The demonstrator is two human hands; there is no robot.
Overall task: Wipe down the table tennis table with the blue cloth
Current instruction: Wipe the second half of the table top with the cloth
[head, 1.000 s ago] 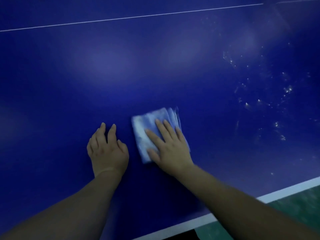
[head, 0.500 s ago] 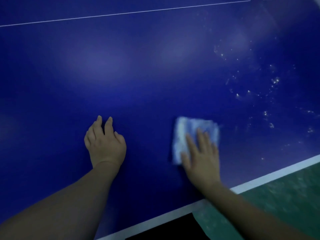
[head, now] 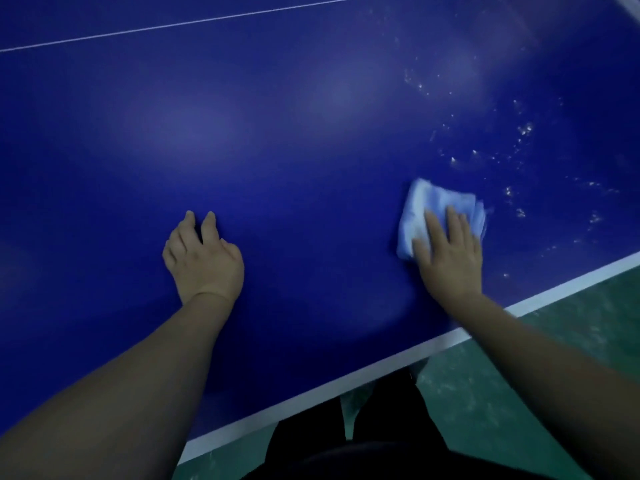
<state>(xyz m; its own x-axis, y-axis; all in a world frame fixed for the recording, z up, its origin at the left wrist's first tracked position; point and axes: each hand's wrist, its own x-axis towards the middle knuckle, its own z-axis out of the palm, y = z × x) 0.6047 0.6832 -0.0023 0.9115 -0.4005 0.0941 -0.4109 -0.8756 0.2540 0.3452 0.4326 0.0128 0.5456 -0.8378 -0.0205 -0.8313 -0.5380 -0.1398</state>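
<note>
My right hand (head: 450, 258) lies flat on the folded blue cloth (head: 429, 202), fingers straight and together, pressing it onto the table tennis table (head: 277, 133) rather than gripping it; the cloth sits near the table's right side, not far in from the white edge line (head: 346, 382); pale specks and smears (head: 523, 131) dot the blue surface just beyond and to the right of the cloth. My left hand (head: 204, 261) rests on the bare table well apart from the cloth, fingers loosely bent, holding nothing. A thin white centre line (head: 173, 27) crosses the far surface; green floor (head: 519, 375) and my dark trousers (head: 381, 427) show below the edge.
</note>
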